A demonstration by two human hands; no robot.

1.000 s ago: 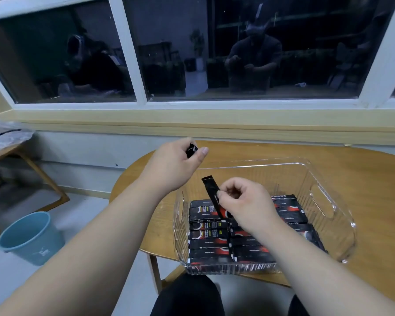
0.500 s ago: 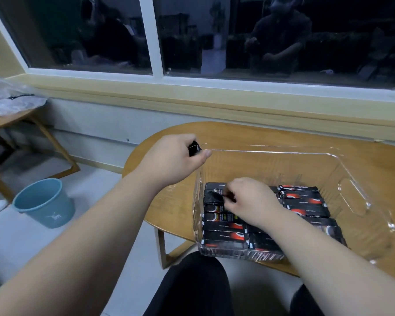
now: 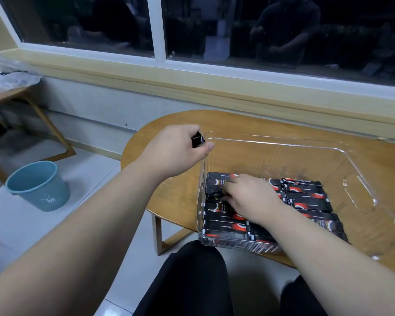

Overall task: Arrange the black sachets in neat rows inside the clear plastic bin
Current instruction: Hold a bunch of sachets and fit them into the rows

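Note:
A clear plastic bin point(image 3: 283, 145) sits on a round wooden table point(image 3: 169, 124). Black sachets with red marks point(image 3: 307, 199) lie flat in rows across its near half. My right hand point(image 3: 249, 199) is low inside the bin, its curled fingertips pinching a black sachet point(image 3: 214, 190) down into the left row. My left hand point(image 3: 176, 151) hovers over the bin's far left corner and grips a small bundle of black sachets point(image 3: 197, 140), only their ends showing past the thumb.
The bin's far half holds no sachets. A blue bucket point(image 3: 38, 185) stands on the floor to the left. A side table with a crumpled plastic bag point(image 3: 7, 76) is at the far left. A window sill runs behind the table.
My right hand has gone down from holding a sachet upright above the rows to laying it flat in the left row. The left hand kept its bundle. The camera tilted downward.

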